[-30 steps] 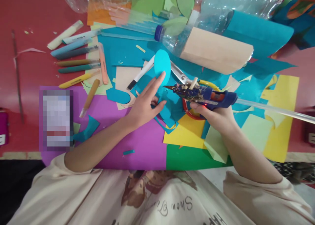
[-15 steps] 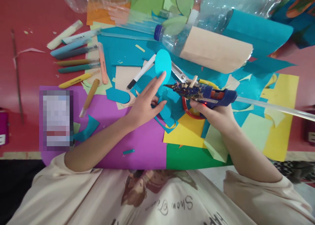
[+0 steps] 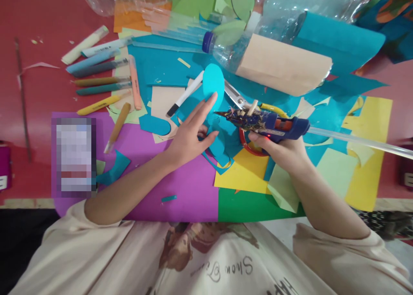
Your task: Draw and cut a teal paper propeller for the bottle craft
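My right hand (image 3: 284, 150) grips a blue hot glue gun (image 3: 274, 123) with a clear glue stick (image 3: 361, 141) sticking out its back; the nozzle points left at the paper. My left hand (image 3: 191, 133) lies on teal paper scraps (image 3: 222, 142) with fingers stretched, the fingertips touching a bright turquoise oval cut-out (image 3: 213, 85). The thumb and a finger pinch the scraps beneath. Scissors (image 3: 237, 97) with yellow and red handles lie just behind the glue gun.
Clear plastic bottles (image 3: 232, 45) and a tan paper roll (image 3: 284, 66) lie at the back. Several markers and pens (image 3: 100, 77) sit at the left on the red table. Purple (image 3: 180, 187), yellow (image 3: 241, 174) and green (image 3: 251, 206) sheets lie near me. A blurred phone-like object (image 3: 74, 157) rests left.
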A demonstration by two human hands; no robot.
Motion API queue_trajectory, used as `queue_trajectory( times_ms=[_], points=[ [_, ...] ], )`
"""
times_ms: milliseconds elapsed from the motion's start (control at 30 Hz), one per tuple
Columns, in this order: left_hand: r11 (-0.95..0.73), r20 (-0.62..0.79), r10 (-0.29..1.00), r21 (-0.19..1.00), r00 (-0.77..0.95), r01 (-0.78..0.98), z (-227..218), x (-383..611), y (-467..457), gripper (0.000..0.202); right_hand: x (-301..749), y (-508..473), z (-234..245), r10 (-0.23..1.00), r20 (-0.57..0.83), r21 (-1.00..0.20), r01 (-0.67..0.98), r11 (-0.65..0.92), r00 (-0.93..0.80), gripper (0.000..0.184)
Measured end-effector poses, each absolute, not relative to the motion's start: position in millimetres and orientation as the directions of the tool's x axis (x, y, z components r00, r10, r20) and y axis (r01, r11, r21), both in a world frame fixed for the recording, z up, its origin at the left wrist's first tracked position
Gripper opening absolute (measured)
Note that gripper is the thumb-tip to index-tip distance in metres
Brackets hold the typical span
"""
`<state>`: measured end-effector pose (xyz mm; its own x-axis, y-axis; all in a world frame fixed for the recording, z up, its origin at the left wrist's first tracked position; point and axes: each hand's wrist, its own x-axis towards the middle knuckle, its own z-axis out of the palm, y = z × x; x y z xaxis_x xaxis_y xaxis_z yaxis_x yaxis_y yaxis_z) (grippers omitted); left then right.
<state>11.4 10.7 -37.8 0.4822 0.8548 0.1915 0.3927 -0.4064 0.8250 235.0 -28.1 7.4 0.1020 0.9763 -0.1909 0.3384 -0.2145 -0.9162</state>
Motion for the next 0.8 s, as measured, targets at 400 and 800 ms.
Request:
queue_trajectory(
  times_ms=[400,800],
  points=[
    [-0.388,0.198,0.868,0.843,0.456,0.373,-39.4,11.5,10.5,0.065,234.5,-28.1,8.2,0.98,-0.179,-0.905,0.377,-0.2,0.089,0.03],
    [-0.392,0.197,0.87,0.831,0.451,0.394,-38.3,11.6,11.0,0.065,235.3,-27.9,8.6,0.979,-0.193,-0.902,0.38,-0.206,0.072,0.029]
  ],
)
